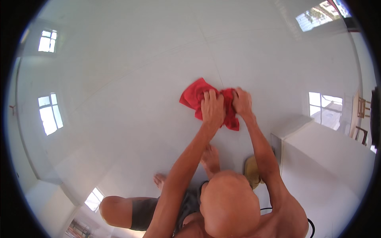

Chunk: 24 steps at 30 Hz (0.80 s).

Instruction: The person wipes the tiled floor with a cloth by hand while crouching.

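From here I have the left hand [213,108] and the right hand [242,102] both clamped on the crumpled red cloth [193,95], bunched on the glossy pale floor [131,119] ahead of the bare feet [212,159]

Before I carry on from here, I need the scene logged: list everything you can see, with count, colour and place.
Red cloth: one, red, bunched under both hands
Floor: one, pale grey, glossy, beneath the cloth
Window reflections: at least five, whitish, along both sides
Blocks: two, white, right and lower left
Footwear: at least one, olive-yellow, right of the feet
Chair-like frames: two, brown, right edge
Cord: count unclear, black, by the right shoulder
Shorts: one pair, dark grey, worn
Bare feet: two, on the floor
Left hand: one, on the cloth
Right hand: one, at the cloth's right part
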Available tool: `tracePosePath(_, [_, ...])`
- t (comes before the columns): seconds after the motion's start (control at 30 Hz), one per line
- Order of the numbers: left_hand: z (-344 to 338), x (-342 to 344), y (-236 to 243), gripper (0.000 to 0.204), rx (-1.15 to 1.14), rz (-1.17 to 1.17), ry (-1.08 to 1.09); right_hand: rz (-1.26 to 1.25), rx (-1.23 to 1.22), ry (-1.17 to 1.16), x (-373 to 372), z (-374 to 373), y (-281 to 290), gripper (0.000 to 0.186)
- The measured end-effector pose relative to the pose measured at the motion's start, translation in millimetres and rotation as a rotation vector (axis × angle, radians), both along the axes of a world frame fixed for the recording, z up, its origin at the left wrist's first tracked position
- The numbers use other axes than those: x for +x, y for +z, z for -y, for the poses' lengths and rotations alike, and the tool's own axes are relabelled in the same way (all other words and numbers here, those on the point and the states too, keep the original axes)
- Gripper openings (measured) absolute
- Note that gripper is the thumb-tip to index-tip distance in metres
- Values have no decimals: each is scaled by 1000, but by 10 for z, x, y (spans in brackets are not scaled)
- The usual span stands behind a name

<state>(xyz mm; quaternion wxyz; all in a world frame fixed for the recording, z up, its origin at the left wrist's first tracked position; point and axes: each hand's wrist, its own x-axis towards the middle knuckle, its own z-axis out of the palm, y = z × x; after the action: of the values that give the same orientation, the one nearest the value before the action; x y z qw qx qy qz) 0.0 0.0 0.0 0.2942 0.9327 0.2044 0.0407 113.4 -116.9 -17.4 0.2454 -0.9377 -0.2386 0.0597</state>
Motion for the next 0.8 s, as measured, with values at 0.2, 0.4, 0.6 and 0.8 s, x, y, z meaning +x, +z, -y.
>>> tracePosePath(0.2, [79,178,70,21,-5,172,106,-33,-100,-42,253,-376,245,23])
tracePosePath(0.4, [323,-120,-57,23,29,200,95,-111,-153,-88,-83,114,-24,23])
tracePosePath(0.6, [48,192,-12,22,9,113,184,15,-140,-3,231,-366,79,25])
tracePosePath(0.8, [300,-51,44,22,-77,166,128,-9,-145,-38,121,-233,144,29])
